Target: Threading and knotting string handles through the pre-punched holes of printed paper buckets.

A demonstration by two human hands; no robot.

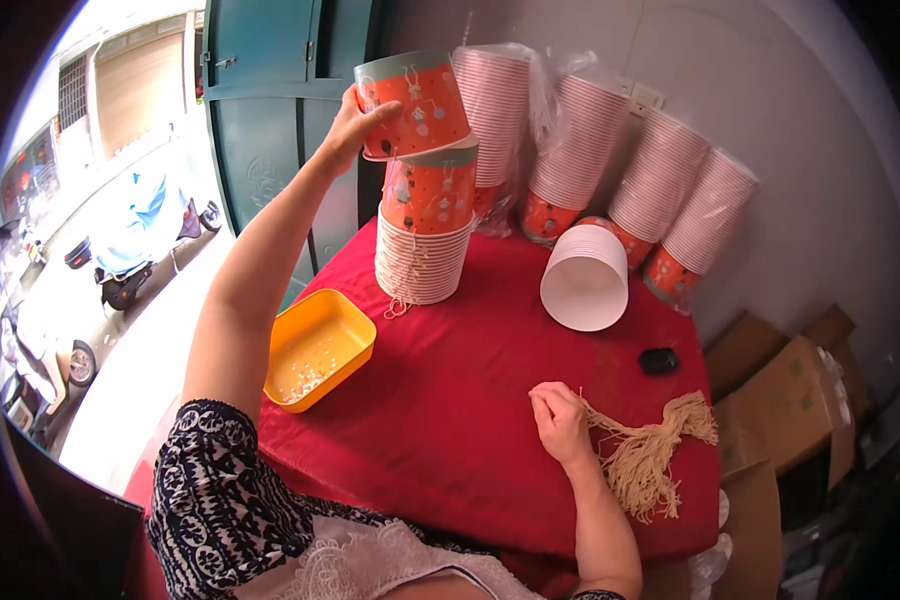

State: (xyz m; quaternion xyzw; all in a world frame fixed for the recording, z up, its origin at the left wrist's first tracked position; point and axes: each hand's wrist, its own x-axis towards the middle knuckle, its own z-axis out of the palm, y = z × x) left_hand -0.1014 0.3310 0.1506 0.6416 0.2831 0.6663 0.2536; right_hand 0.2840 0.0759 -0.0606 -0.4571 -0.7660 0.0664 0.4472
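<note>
My left hand (pixel 355 128) grips an orange paper bucket (pixel 425 108) with a teal band and cartoon figures. It is upside down, rim downward, at the top of a stack of matching upturned buckets (pixel 422 262). Pale cords (pixel 398 308) hang down the stack's side to the table. Closed, with its fingertips together, my right hand (pixel 562 422) is low over the red cloth; what it pinches, if anything, is hidden. Beside it lies a bundle of beige cords (pixel 650 465), some strands reaching up to the hand.
A yellow tray (pixel 362 352) with small white bits sits at the left edge of the red-covered table (pixel 450 400). One bucket (pixel 585 285) lies on its side, near a small black object (pixel 658 361). Tall wrapped bucket stacks (pixel 582 135) lean on the wall. Cardboard boxes (pixel 785 405) stand right.
</note>
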